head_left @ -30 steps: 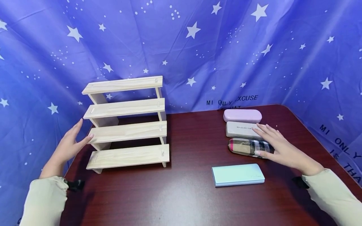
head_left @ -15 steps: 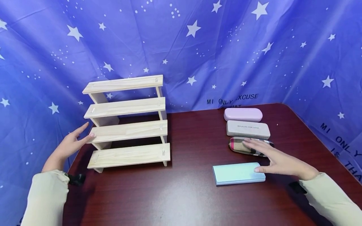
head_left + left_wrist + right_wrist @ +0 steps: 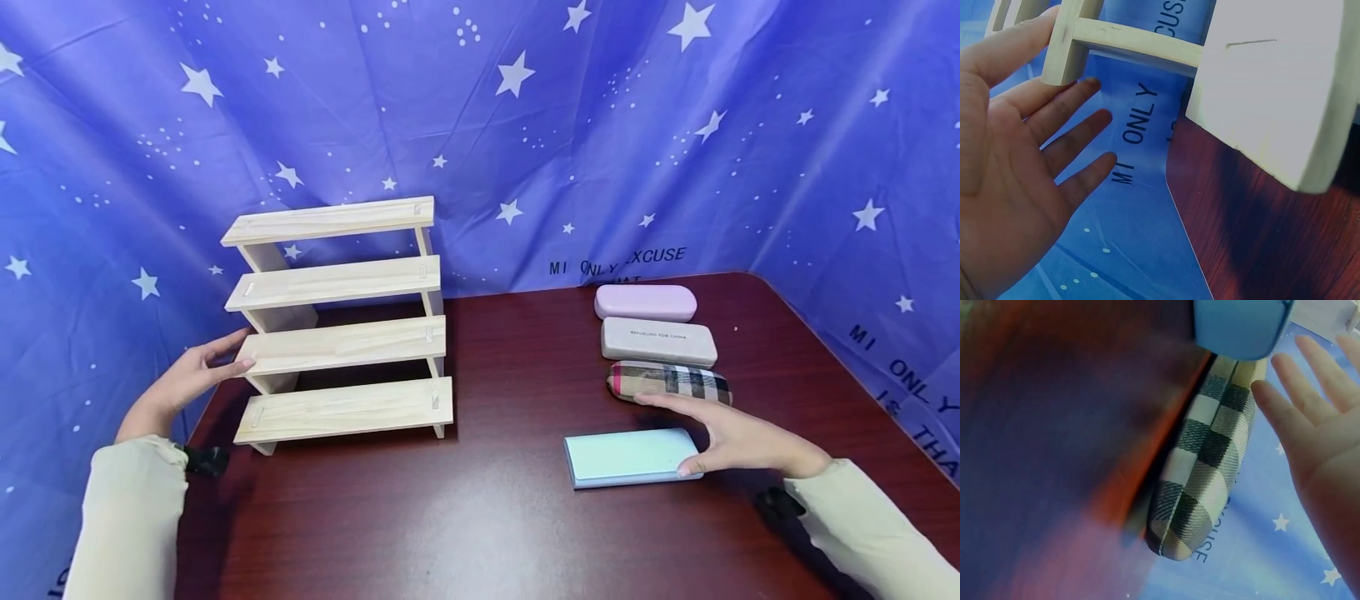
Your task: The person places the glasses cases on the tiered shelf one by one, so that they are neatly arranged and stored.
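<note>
In the head view my left hand (image 3: 180, 383) is at the left end of a pale wooden stepped rack (image 3: 345, 344), its thumb touching the third board from the top. The left wrist view shows that hand's (image 3: 1022, 150) fingers extended, the index fingertip partly hidden behind the rack's wood (image 3: 1266, 81). My right hand (image 3: 738, 437) hovers around the right end of a light blue flat case (image 3: 622, 458), thumb at its near edge, fingers over its far side. Straight, spread fingers show in the right wrist view on my right hand (image 3: 1316, 419), beside the blue case (image 3: 1241, 325).
Behind the blue case lie a plaid case (image 3: 667, 380), a grey-white case (image 3: 660, 342) and a pink case (image 3: 645, 302), in a row on the dark red table (image 3: 517, 383). A blue star-patterned curtain (image 3: 480, 125) hangs round the table's back and sides.
My right hand has moved toward me, from over the grey-white and plaid cases to the blue case. My left hand has come slightly closer round the rack's left end.
</note>
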Available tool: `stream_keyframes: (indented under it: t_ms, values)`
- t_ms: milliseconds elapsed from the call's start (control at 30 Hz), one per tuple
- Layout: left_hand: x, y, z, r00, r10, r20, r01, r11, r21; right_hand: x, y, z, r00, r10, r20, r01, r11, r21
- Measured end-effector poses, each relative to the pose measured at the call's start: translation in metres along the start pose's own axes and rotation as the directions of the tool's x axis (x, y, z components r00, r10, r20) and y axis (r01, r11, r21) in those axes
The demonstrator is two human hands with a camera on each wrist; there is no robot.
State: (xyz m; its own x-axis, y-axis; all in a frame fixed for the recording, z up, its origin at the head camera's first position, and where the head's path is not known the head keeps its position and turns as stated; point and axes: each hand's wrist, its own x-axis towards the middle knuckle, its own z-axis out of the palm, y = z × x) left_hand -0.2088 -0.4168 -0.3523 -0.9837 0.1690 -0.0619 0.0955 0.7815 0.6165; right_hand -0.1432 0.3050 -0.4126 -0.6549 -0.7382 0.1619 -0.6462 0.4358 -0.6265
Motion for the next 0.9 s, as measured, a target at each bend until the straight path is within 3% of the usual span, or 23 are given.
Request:
stream_keyframes:
  t_ms: [200, 400, 633, 900]
  values:
    - [0.001, -0.004, -0.003, 0.999, -0.032, 0.040, 0.035, 0.994, -0.099, -0.001, 0.000, 0.003, 1.000, -0.011, 0.004, 0.011, 1.000, 0.022]
    - [-0.002, -0.011, -0.004, 0.998, -0.021, 0.058, 0.033, 0.977, -0.209, -0.005, -0.001, 0.003, 0.999, 0.047, 0.001, -0.047, 0.999, -0.002]
    - [-0.005, -0.022, -0.002, 0.992, -0.108, 0.071, 0.122, 0.962, -0.244, -0.007, 0.001, 0.005, 0.997, 0.076, 0.020, -0.076, 0.997, 0.019]
    - [-0.006, -0.025, -0.001, 0.996, -0.078, 0.034, 0.084, 0.961, -0.264, -0.009, 0.003, 0.006, 0.992, 0.122, 0.032, -0.122, 0.993, -0.007]
